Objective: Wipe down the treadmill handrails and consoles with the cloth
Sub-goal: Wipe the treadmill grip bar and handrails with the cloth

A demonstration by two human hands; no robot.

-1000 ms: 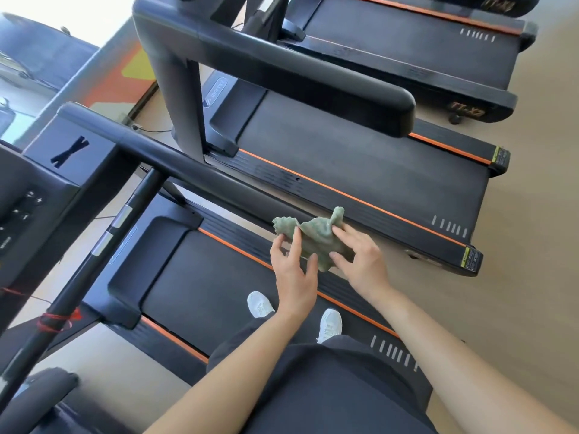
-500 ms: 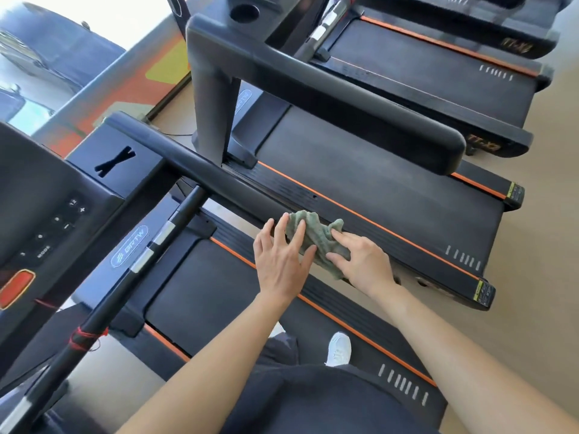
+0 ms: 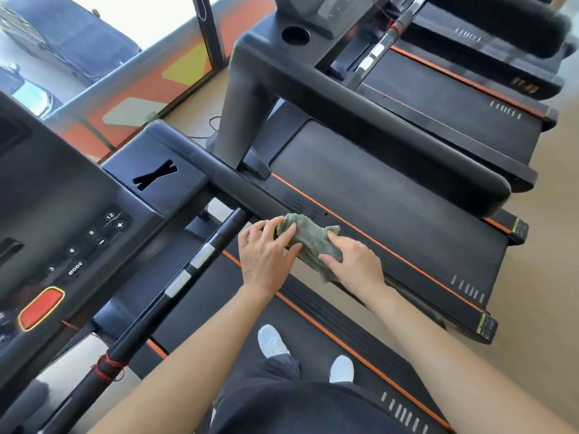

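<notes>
A crumpled green cloth (image 3: 308, 241) lies draped over the right handrail (image 3: 238, 187) of the black treadmill I stand on. My left hand (image 3: 266, 256) presses on the cloth's near-left end, fingers spread over it. My right hand (image 3: 352, 264) holds down its right end, with the rail hidden beneath. The console (image 3: 62, 233) with its buttons and a red stop button (image 3: 40, 308) fills the left side. A thin centre bar (image 3: 175, 286) with silver sensors runs below the console.
A second treadmill stands to the right, its thick handrail (image 3: 391, 139) and belt (image 3: 385, 198) close to my hands. A third treadmill (image 3: 454, 89) lies beyond. A window with parked cars is at the upper left. My white shoes (image 3: 272, 341) rest on the belt.
Both hands have carried the cloth up onto the handrail and slid it along toward the console. The view has shifted so that the console shows more fully.
</notes>
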